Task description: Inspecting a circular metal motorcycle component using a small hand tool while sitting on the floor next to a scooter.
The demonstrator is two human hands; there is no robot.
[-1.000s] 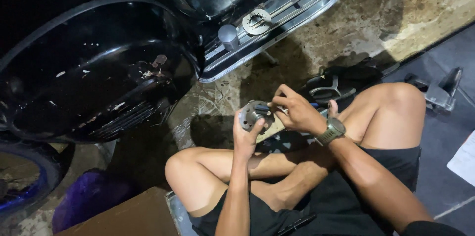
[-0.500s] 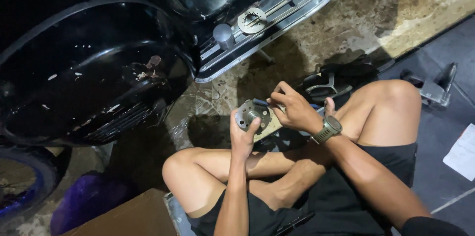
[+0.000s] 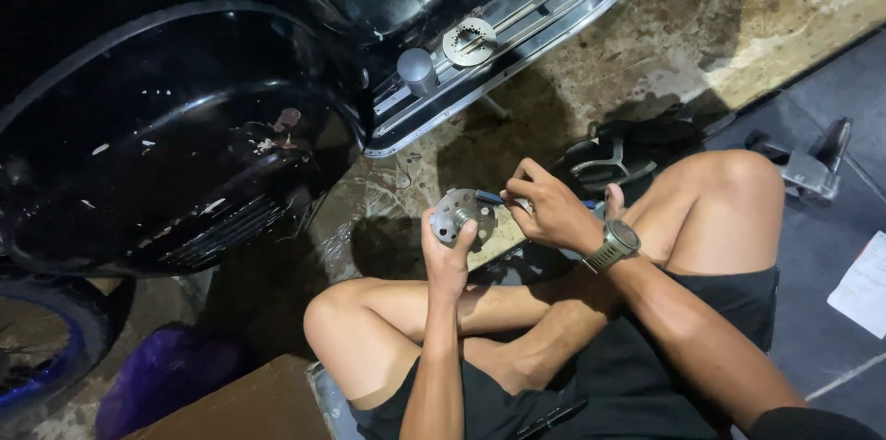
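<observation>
Left hand [image 3: 449, 251] clamped around a round metal hub part [image 3: 462, 213], held up above the crossed legs. Right hand [image 3: 546, 206] pinches a small blue-handled tool [image 3: 491, 197] against the part. Black scooter [image 3: 175, 126] just beside, toothed metal disc [image 3: 469, 41] on its footboard.

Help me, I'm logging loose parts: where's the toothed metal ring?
The toothed metal ring lies upper centre, on the scooter's footboard, right of a grey cylinder.

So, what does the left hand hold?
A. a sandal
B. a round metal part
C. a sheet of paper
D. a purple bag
B: the left hand grips a round metal part, while the right hand puts a small tool to it.
</observation>
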